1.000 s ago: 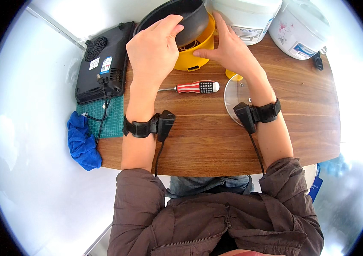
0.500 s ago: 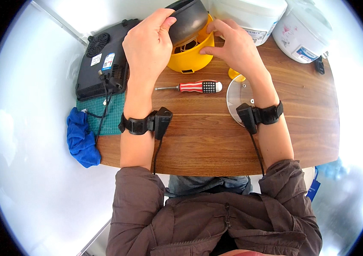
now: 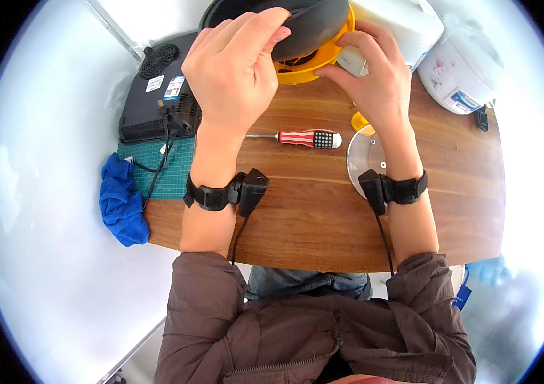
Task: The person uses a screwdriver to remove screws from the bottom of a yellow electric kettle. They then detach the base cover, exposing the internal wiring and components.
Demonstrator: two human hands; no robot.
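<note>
My left hand point(image 3: 237, 73) is closed on the rim of a black bowl-shaped inner pot point(image 3: 317, 29), thumb and fingers pinching its edge. The pot is tilted over a yellow round housing point(image 3: 297, 78), which shows dark gaps inside. My right hand point(image 3: 377, 77) grips the right side of this housing between thumb and fingers. Below the hands lies a screwdriver point(image 3: 307, 138) with a red, white and black handle, its shaft partly behind my left wrist. Beside my right wrist rests a clear lid point(image 3: 365, 157) with a yellow knob point(image 3: 360, 121), partly covered by the forearm.
A black vented appliance point(image 3: 150, 118) with a cord lies at the left on a green cutting mat point(image 3: 179, 166). A blue cloth point(image 3: 121, 198) hangs over the wooden table's point(image 3: 310, 211) left edge. A white container point(image 3: 406, 25) and a white cooker point(image 3: 464, 70) stand at the back right.
The inner pot and the yellow housing have shifted up and right in view, with both hands. The pot is tipped more, and its dark inside shows more widely.
</note>
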